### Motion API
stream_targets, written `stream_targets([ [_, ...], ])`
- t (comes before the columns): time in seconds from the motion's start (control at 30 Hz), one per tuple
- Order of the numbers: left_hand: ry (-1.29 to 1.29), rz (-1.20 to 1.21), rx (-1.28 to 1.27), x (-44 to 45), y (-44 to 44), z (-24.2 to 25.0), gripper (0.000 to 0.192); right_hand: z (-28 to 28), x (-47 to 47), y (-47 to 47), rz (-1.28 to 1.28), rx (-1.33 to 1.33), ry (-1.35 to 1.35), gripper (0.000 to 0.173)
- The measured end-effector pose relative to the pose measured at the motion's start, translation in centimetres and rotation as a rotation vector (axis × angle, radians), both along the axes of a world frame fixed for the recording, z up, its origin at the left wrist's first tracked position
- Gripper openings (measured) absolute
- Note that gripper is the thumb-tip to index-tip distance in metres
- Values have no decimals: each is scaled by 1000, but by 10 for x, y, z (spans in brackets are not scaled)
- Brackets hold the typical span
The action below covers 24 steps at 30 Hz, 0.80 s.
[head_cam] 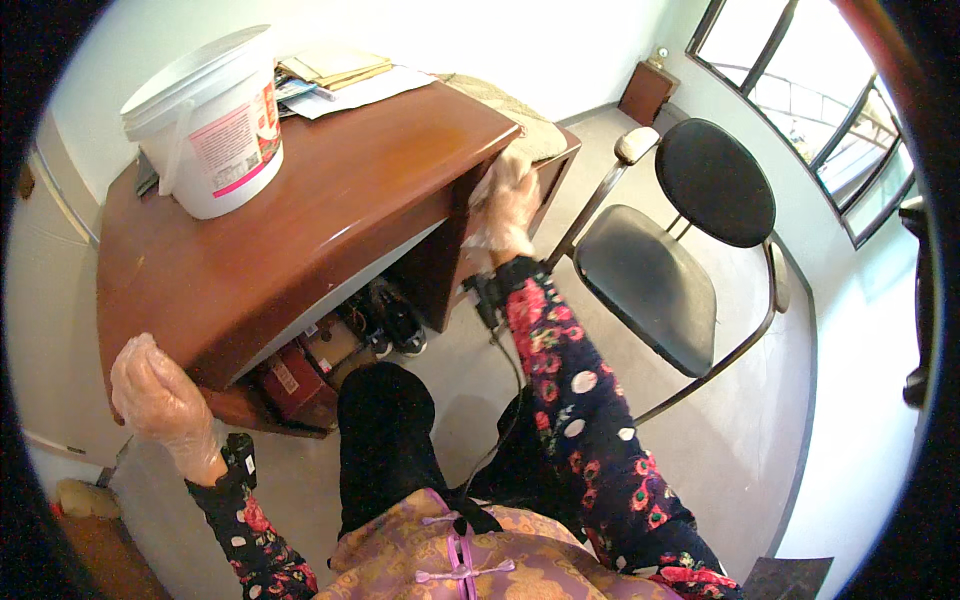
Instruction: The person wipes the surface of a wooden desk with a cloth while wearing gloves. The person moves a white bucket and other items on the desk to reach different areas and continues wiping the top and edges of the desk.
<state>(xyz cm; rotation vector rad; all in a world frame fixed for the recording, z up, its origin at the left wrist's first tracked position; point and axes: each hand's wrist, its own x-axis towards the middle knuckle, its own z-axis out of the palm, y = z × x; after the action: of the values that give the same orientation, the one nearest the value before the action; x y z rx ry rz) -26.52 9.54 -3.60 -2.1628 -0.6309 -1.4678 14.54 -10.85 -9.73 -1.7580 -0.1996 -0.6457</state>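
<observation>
Both my hands wear thin clear plastic gloves. My left hand (161, 401) is at the near left corner of the brown wooden desk (360, 172), its fingers curled together; whether it grips the edge cannot be told. At the desk's right corner is my right hand (510, 202), its fingers bent around or against something whitish that is blurred, perhaps a cloth or the glove itself. A white plastic bucket (217, 135) with a printed label and a handle stands on the desk top. Behind it lie papers and brown envelopes (337, 67).
Right of the desk stands a black chair (652, 277) with metal armrests. Under the desk are a red box (289, 382), a cardboard box (330, 341) and dark shoes (401, 322). A woven mat (517, 112) lies on the lower side surface. Windows (810, 105) are at right.
</observation>
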Motion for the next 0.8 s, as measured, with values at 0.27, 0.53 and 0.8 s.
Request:
stream_targets([
  [0.27,-29,21,-19,2,-2,1,8,-32,-88,71,111,26,-145,16],
  [0.53,8,56,-17,1,-6,1,12,-15,-211,81,670,5,-268,17],
  [0.8,22,-166,-158,-13,-20,3,17,13,-296,78,1379,-21,97,23],
])
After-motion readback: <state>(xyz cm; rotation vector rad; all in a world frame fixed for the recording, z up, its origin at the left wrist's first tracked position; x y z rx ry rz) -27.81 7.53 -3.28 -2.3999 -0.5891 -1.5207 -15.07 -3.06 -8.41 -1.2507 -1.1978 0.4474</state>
